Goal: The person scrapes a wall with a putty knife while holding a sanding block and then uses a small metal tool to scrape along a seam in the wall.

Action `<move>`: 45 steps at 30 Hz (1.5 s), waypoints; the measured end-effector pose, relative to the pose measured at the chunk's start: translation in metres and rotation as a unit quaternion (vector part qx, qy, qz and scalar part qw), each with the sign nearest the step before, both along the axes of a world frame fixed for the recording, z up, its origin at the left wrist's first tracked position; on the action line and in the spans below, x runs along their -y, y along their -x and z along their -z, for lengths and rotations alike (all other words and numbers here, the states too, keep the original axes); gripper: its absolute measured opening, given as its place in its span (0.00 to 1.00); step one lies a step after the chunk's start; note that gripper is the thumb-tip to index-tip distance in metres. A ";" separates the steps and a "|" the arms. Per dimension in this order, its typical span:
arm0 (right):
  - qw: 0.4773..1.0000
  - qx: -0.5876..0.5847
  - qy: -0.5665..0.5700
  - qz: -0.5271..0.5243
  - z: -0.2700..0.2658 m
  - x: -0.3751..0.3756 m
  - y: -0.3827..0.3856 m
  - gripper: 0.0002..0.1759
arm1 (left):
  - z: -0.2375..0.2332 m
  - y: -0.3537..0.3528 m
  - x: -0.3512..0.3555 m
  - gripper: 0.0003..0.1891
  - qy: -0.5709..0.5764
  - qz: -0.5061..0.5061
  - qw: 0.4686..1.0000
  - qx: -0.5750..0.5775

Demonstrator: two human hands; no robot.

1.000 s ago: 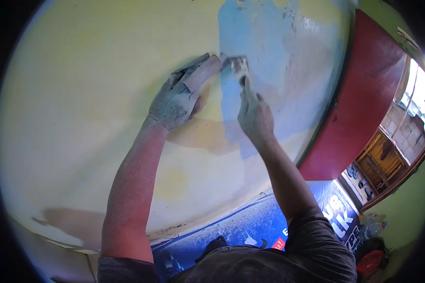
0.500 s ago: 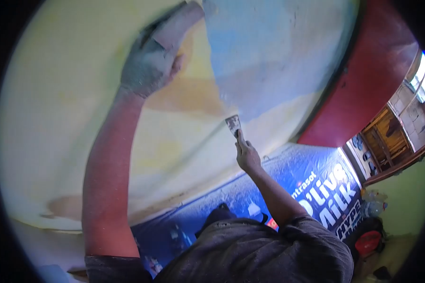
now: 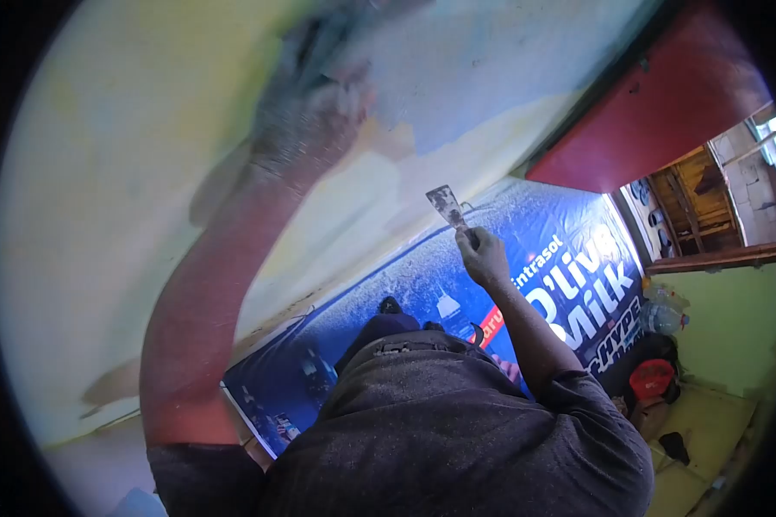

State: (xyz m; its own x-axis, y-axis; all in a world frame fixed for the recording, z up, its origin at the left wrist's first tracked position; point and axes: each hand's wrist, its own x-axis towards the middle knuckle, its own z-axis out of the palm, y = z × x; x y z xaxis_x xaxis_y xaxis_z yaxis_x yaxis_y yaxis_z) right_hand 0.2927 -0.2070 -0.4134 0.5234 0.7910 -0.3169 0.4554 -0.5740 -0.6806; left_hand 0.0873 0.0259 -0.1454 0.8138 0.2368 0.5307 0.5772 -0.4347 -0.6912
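Observation:
My left hand point(image 3: 310, 125) is smeared by motion high on the painted wall point(image 3: 103, 224), which has yellowish, white and blue patches. It is closed around a dark grey sheet of sandpaper point(image 3: 315, 43), pressed against the surface; the sheet's edges are blurred. Lower and to the right, my right hand point(image 3: 485, 257) grips the handle of a putty knife point(image 3: 445, 205). The knife's flat blade, spotted with pale residue, points up and left, in front of the wall's lower edge and apart from my left hand.
A blue printed banner point(image 3: 535, 233), dusted with white powder, lies along the wall's foot. A red panel point(image 3: 647, 121) juts in at upper right. Clear plastic bottles point(image 3: 664, 314) and a red object point(image 3: 653, 379) sit near the green wall point(image 3: 724, 319).
My left hand has moved right and slightly down across the wall with the sandpaper, now blurred. The view has shifted, and my right hand with the putty knife appears farther right and higher.

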 end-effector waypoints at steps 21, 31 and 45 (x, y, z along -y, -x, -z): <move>0.950 0.115 -0.169 -0.236 -0.175 -0.046 -0.105 0.22 | 0.236 -0.087 0.055 0.14 0.687 0.129 0.678 0.226; 0.883 0.228 -0.185 -0.367 -0.222 -0.108 -0.138 0.21 | 0.156 -0.129 0.086 0.30 0.775 0.080 0.419 0.466; 0.876 0.275 -0.208 -0.338 -0.222 -0.101 -0.112 0.18 | 0.148 -0.122 0.066 0.27 0.654 0.137 0.561 0.489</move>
State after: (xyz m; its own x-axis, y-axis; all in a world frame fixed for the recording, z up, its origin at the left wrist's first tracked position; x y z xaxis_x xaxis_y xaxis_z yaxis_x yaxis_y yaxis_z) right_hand 0.4048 -0.1058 -0.1919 -0.1256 0.9660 0.2261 0.9200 0.1987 -0.3379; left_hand 0.2097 -0.0401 -0.2937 0.3864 0.8810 0.2731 0.1910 -0.3661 0.9108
